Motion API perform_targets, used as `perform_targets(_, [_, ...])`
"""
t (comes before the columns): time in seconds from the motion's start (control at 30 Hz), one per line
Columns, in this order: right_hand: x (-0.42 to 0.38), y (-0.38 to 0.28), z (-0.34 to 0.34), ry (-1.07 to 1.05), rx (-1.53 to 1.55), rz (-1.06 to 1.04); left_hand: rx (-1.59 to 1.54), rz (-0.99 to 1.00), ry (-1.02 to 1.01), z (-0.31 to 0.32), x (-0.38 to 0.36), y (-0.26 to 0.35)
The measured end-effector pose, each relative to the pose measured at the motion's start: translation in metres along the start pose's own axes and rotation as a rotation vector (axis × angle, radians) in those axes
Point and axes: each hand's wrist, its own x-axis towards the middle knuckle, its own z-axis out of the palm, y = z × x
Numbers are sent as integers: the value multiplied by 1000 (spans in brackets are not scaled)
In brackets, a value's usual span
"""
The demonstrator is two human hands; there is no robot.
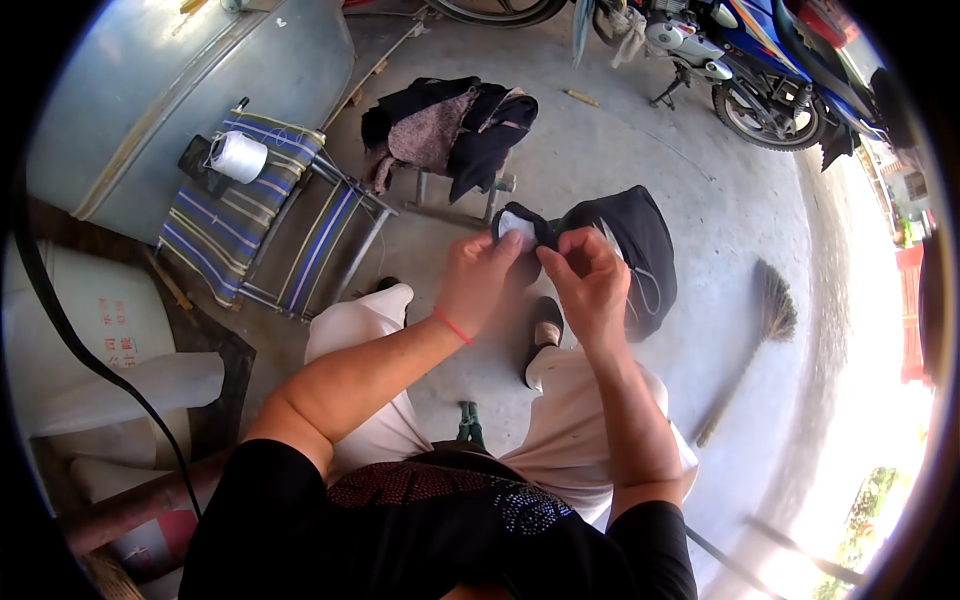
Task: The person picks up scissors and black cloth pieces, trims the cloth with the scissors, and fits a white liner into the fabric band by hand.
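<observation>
In the head view my left hand [482, 272] is closed on a piece of black cloth [527, 268], thumb pressed on its whitish inner patch [513, 224]. My right hand [592, 282] meets it at the cloth's right edge, thumb and forefinger pinched together; whatever is between those fingertips is too small to make out. Beyond and right of that hand spreads a larger black fabric piece [640, 232], with a pale thin line curving over it. Whether the two black pieces join is hidden by my right hand.
A striped folding chair [225, 225] at left bears a white thread spool [238, 157] and a dark flat object. Dark garments [440, 130] are heaped on a stool ahead. A blue motorcycle [760, 60] stands at upper right. A broom [770, 310] lies on the floor at right.
</observation>
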Motion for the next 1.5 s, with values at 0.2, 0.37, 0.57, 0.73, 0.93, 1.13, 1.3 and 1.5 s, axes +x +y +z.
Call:
perform_targets(0.2, [6,7,-1,-72,53,77,29,53,30,7,-1,-1])
perform_targets(0.37, [8,14,-4,-280,437,343,-56,3,31,8,-2,12])
perform_targets(0.57, [5,18,4,-283,739,325,-167,-6,23,-5,3,-3])
perform_targets(0.73, [3,12,10,-321,848,293,-331,8,-21,-6,-2,14])
perform_targets(0.93, [4,19,12,-233,455,132,258,195,-20,-3,-1,23])
perform_targets(1.13, [8,17,5,-290,-37,-6,398,179,15,-7,1,11])
perform_targets(1.3, [4,19,14,-314,-75,-87,483,253,-15,-8,3,27])
perform_targets(1.5, [-11,5,14,-250,958,458,339,290,-63,-6,-1,31])
